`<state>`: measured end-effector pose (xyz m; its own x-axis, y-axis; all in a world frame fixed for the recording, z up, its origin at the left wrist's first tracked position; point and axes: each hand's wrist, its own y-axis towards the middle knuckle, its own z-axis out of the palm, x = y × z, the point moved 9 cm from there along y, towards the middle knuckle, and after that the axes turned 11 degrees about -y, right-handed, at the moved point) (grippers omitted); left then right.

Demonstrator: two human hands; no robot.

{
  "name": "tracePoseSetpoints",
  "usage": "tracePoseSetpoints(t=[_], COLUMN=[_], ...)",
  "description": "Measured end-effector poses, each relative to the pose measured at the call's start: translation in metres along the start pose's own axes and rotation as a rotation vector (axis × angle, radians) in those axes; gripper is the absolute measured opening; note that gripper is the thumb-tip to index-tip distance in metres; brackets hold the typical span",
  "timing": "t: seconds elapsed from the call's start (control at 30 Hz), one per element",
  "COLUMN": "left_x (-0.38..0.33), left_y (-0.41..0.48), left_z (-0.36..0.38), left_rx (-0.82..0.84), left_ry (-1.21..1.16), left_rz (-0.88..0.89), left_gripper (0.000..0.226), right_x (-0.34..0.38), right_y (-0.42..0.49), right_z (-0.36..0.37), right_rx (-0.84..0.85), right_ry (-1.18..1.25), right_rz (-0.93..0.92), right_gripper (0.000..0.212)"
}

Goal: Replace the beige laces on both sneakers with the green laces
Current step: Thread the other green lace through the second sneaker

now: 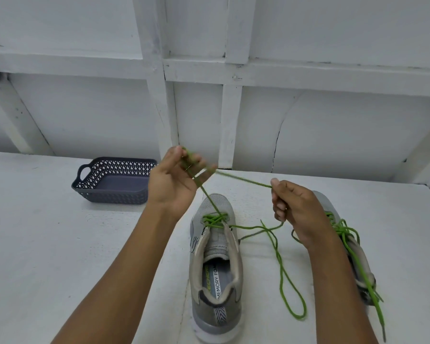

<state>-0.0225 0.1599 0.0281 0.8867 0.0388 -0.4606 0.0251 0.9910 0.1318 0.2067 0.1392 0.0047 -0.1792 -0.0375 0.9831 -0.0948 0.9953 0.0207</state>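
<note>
Two hands hold one thin green lace (243, 179) taut above the table. The left hand (174, 182), just above the centre of the frame, has its fingers (202, 162) curled with the lace wound across them and the thumb pressed on the strand at the top. The right hand (296, 209), right of centre and a little lower, pinches the same lace between thumb and forefinger — its other fingers are folded towards the palm.

From the left hand the lace drops to the front eyelets of a grey mesh sneaker (216, 281), which stands on its sole in the lower centre, toe pointing away and heel towards the camera. Green crossings show at those front eyelets. More of the lace leaves the sneaker to the right and reaches the underside of the right hand, and a long loose loop lies on the table below it.

A second grey sneaker (363, 264) sits at the right — partly hidden behind the right forearm — with a second green lace (353, 244) threaded through it and trailing towards the lower right corner. A dark grey plastic basket with lattice walls (109, 194) stands at middle left, well apart from the shoes, on the white table (47, 244). A white panelled wall (333, 132) fills the upper half.
</note>
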Motion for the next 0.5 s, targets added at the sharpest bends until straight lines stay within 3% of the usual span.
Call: tracePoseSetpoints(t=[0.1, 0.23, 0.3, 0.37, 0.43, 0.5], left_x=[0.004, 0.003, 0.012, 0.033, 0.056, 0.066], left_y=[0.003, 0.0, -0.004, -0.011, -0.022, -0.03], left_z=[-0.036, -0.06, -0.048, -0.026, -0.007, 0.008], left_rx=[-0.212, -0.276, -0.148, 0.081, 0.29, 0.384], left_ry=[0.021, 0.692, 1.04, 1.235, 1.315, 1.276], left_rz=[-0.024, -0.028, -0.053, -0.15, -0.258, -0.293], left_gripper=[0.024, 0.026, 0.022, 0.017, 0.015, 0.015], right_x=[-0.003, -0.002, -0.001, 0.001, 0.002, 0.003], right_y=[-0.002, -0.005, -0.005, -0.005, -0.005, -0.006], right_z=[-0.007, -0.015, -0.012, -0.001, 0.015, 0.028], right_rx=[-0.053, -0.105, -0.1, -0.059, 0.001, 0.052], right_ry=[0.038, 0.131, 0.09, 0.021, -0.046, -0.096], right_rz=[0.008, 0.008, -0.001, -0.014, -0.026, -0.038], right_gripper=[0.038, 0.035, 0.035, 0.036, 0.037, 0.037])
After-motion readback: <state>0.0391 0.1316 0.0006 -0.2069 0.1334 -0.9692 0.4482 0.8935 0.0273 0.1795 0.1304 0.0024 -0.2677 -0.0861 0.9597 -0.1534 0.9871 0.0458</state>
